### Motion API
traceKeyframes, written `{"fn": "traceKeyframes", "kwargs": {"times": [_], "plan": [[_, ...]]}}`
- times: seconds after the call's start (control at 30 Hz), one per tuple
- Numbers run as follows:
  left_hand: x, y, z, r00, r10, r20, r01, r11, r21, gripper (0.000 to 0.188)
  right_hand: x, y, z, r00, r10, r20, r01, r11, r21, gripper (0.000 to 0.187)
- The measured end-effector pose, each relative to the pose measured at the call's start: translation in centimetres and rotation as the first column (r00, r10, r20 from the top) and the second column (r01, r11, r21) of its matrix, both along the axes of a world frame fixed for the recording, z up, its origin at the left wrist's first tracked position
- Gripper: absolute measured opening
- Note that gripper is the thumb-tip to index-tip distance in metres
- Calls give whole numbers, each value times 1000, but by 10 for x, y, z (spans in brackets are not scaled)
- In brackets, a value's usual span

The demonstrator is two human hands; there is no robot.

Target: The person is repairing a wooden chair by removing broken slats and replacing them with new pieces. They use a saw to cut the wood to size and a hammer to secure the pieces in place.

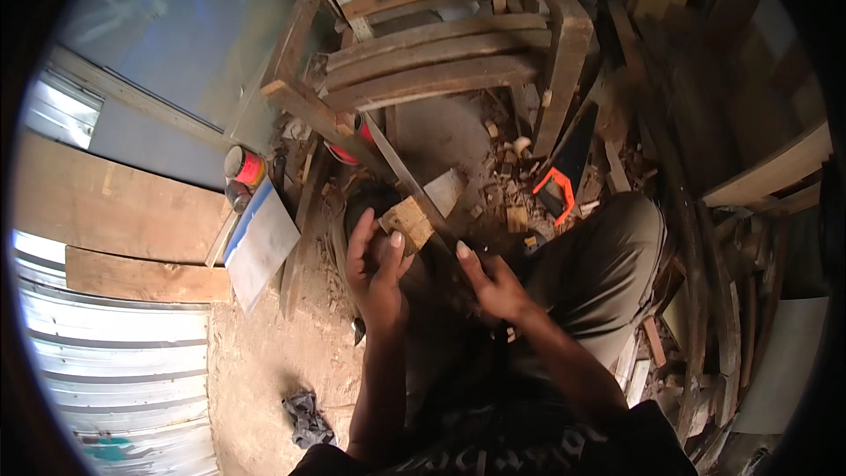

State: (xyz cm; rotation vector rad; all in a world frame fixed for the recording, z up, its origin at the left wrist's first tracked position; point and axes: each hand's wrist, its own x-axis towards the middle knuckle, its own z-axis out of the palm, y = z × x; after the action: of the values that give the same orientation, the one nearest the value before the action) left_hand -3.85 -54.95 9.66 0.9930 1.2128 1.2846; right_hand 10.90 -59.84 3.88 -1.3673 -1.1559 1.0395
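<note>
My left hand (pixel 377 269) grips a small, light-brown wooden block (pixel 409 222) between thumb and fingers, in front of my body. In my right hand (pixel 500 286) is the near end of a long, narrow blade (pixel 407 178), with my thumb laid along it. The blade slants away to the upper left, pale toward its pointed far end and darker near my hand. It passes right beside the block, seemingly against it. My right fingers and the blade's grip are mostly hidden. A flat, pale wood piece (pixel 443 191) shows just beyond the blade.
A slatted wooden chair (pixel 441 70) stands ahead. An orange-handled saw (pixel 559 197) leans by my right knee amid wood scraps (pixel 507 181). Red-labelled cans (pixel 247 166) and a white-and-blue sheet (pixel 263 242) are at left. Long boards (pixel 692 300) lie at right; a dark cloth (pixel 307 419) lies behind.
</note>
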Motion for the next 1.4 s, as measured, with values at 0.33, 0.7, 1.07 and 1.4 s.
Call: {"fn": "traceKeyframes", "kwargs": {"times": [0.33,0.7,1.07,1.4], "plan": [[21,96,22,1000,17,26,-18,1000,25,50,-4,26,11,989,-149,-3,149,986,69,50],[22,111,29,1000,-3,21,3,1000,-6,44,-11,64,8,981,-186,54,158,929,333,43],[20,110,23,995,-58,81,58,998,12,39,-10,56,77,966,-174,-191,255,763,594,49],[14,103,21,997,-38,74,36,999,21,40,0,55,72,990,-107,-88,132,925,355,52]]}}
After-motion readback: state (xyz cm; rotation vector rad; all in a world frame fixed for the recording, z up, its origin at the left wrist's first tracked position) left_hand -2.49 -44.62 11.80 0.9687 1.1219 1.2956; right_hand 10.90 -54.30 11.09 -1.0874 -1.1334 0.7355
